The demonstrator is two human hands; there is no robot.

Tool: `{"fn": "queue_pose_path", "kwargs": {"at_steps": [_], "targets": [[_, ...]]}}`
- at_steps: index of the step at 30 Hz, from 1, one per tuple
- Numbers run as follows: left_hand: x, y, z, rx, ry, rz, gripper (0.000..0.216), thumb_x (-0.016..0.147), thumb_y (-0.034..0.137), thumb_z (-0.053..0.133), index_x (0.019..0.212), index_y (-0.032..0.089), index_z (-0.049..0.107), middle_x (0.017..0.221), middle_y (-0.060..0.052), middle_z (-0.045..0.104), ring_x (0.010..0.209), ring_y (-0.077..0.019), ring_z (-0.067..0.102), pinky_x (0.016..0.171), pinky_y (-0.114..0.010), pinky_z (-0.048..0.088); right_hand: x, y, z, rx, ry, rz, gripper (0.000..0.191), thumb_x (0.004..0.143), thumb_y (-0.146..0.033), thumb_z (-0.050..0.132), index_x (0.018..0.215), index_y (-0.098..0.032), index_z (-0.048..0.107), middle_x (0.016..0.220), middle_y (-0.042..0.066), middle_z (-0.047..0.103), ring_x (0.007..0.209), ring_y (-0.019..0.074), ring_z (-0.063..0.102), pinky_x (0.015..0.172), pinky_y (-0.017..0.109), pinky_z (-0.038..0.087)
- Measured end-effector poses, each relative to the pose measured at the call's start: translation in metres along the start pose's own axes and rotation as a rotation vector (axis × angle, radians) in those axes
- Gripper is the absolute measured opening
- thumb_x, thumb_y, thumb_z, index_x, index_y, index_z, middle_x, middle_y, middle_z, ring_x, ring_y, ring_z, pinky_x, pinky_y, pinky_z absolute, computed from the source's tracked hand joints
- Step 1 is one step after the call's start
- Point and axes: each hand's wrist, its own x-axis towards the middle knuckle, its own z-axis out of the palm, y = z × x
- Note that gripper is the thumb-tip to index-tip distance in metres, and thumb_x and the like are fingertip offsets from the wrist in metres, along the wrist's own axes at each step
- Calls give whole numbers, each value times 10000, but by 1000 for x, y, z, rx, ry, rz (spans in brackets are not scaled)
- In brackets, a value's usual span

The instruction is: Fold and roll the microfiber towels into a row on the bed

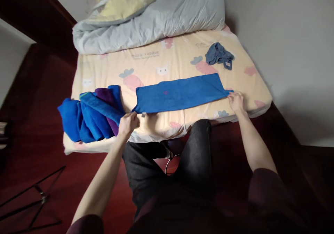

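Note:
A blue towel lies folded into a long strip across the bed's near side. My left hand is closed in a pinch on the strip's left near corner. My right hand grips the strip's right end, fingers curled on the cloth. Left of the strip rests a pile of folded blue and purple towels, just beside my left hand.
The bed has a yellow sheet printed with carrots. A grey duvet is bunched at the far end. A small dark blue cloth lies at the far right. A white wall runs along the right; dark red floor and a black stand lie at the left.

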Motion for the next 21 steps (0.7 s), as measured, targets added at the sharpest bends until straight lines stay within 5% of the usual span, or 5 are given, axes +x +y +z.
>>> {"fn": "queue_pose_path", "kwargs": {"at_steps": [7, 12, 16, 21], "targets": [[-33, 13, 50, 54, -209, -61, 339, 1009, 142, 391, 965, 127, 726, 1218, -260, 772, 1256, -360, 713, 887, -396, 604, -48, 23, 37, -118, -51, 139, 312, 1013, -222, 470, 1138, -174, 751, 1269, 211, 758, 1241, 330, 649, 1121, 469, 516], [-37, 2, 57, 86, -191, -25, 339, 1017, 136, 381, 861, 194, 675, 1053, -220, 792, 1506, -323, 565, 1073, -405, 575, -73, 25, 38, -276, -50, 77, 419, 1055, -186, 368, 1234, -92, 736, 1248, 279, 763, 1288, 366, 645, 1123, 509, 487], [-33, -10, 62, 136, -202, 68, 303, 991, 116, 439, 837, 175, 693, 996, -204, 794, 1500, -322, 580, 1225, -423, 484, -94, 25, 40, -371, -71, 60, 449, 1005, -105, 400, 1326, 16, 690, 1312, 355, 724, 1353, 395, 613, 1104, 524, 472], [-40, -3, 65, 149, -176, 115, 302, 969, 91, 474, 967, 117, 775, 1114, -246, 785, 1449, -376, 603, 1209, -514, 495, -107, 16, 42, -406, -44, 122, 471, 972, -63, 441, 1380, 35, 655, 1266, 348, 748, 1410, 389, 578, 1099, 538, 462]]}}
